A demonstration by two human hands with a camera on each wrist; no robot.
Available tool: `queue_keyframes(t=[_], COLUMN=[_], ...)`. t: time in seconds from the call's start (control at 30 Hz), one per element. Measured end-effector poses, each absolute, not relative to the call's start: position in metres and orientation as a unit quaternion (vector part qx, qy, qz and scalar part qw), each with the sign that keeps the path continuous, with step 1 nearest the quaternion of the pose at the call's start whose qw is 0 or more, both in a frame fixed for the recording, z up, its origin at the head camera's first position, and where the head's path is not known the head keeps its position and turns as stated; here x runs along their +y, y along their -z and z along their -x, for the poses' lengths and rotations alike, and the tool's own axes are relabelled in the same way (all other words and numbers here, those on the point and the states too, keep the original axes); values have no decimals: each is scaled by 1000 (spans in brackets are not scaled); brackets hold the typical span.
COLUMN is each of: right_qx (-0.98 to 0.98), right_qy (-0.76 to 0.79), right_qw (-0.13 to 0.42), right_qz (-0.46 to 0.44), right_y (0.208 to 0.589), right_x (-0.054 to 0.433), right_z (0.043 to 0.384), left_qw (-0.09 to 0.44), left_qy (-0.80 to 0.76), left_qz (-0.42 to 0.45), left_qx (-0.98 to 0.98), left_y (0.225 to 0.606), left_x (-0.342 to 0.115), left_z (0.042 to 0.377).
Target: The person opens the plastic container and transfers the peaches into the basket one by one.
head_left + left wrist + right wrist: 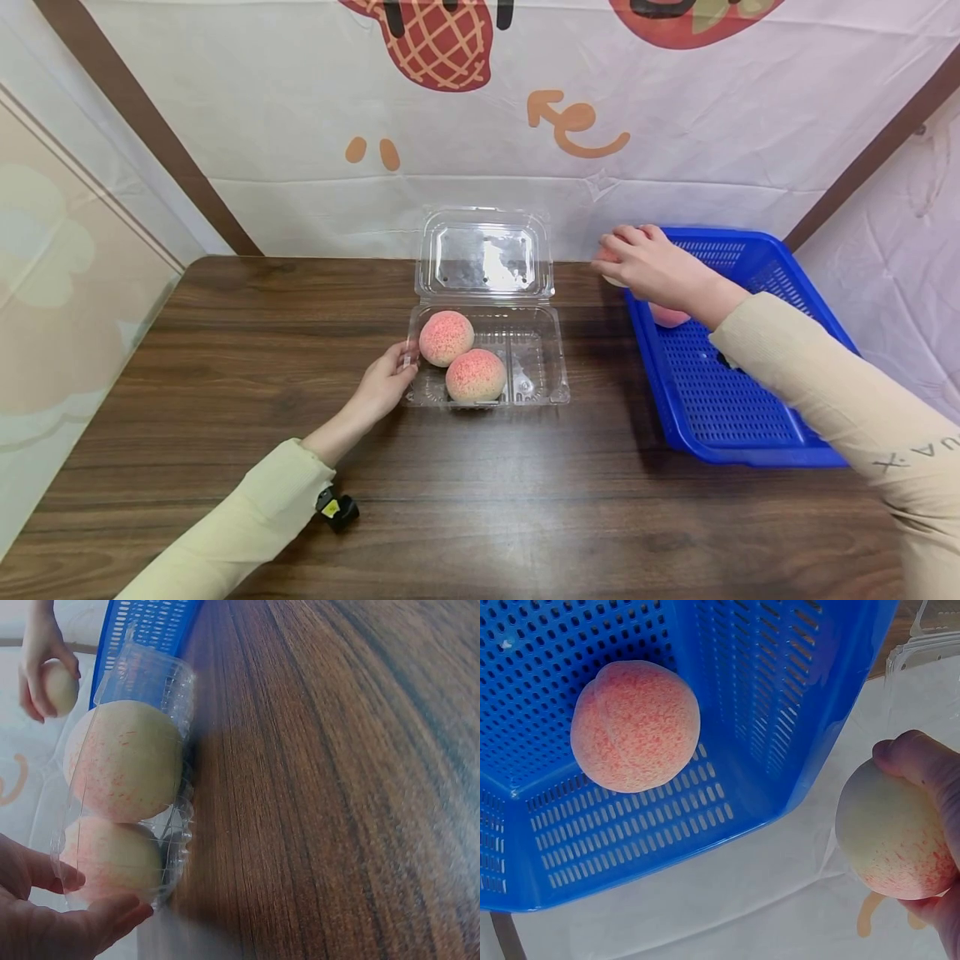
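A clear plastic clamshell box lies on the table with its lid raised at the back. Two pink and cream peaches sit in its left part. At the box's left wall, my left hand pinches the rim between thumb and fingers. My right hand grips another peach in the air, beside the far left rim of a blue plastic basket. One more peach rests inside the basket, partly hidden by my right hand in the head view.
The dark wooden table ends at the back against a white printed cloth. A small black device with a yellow mark is at my left sleeve. The basket's raised walls stand right of the box.
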State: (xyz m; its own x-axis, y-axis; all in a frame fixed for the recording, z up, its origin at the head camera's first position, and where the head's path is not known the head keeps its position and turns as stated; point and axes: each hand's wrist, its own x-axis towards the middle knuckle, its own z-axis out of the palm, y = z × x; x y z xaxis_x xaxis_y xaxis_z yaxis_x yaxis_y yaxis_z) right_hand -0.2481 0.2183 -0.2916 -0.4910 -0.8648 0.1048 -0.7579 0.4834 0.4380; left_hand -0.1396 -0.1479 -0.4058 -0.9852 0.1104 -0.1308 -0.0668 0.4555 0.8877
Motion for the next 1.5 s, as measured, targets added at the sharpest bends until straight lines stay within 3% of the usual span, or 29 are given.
queue_keyframes(t=[0.4,0.8,1.5], right_qx=[-843,-868,-883], right_qy=[138,164,157], right_qw=[201,138,114], right_qz=[-479,-448,-427], right_y=[295,290,290], right_x=[231,242,262], right_z=[253,251,248], left_qw=[82,81,80], left_qy=[-525,-520,-517], left_qz=[-16,-14,-12], left_qx=[847,850,852], left_y=[405,405,405], left_x=[-148,-148,-148], left_z=[139,139,139])
